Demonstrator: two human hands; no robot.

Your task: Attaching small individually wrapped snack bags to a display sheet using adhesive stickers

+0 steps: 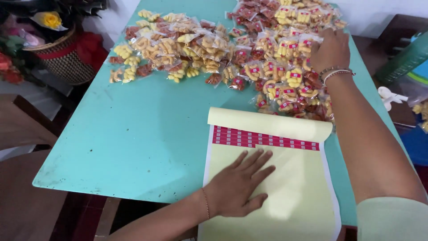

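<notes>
Head view: left hand (pixel 238 185) spread flat, palm down on yellow sticker sheet (pixel 290 196) at near desk (pixel 133 134) edge, row of red labels (pixel 265 139) running crosswise just beyond fingertips; right hand (pixel 330 49) far forward-right, fingers curled onto labelled snack packets (pixel 285 76), grip itself hidden.

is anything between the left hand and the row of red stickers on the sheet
Nothing visible. The left hand lies flat on the bare yellow backing of the sticker sheet, and only bare backing separates its fingers from the red sticker row. The curled-over top of the sheet sits beyond the row.
</notes>
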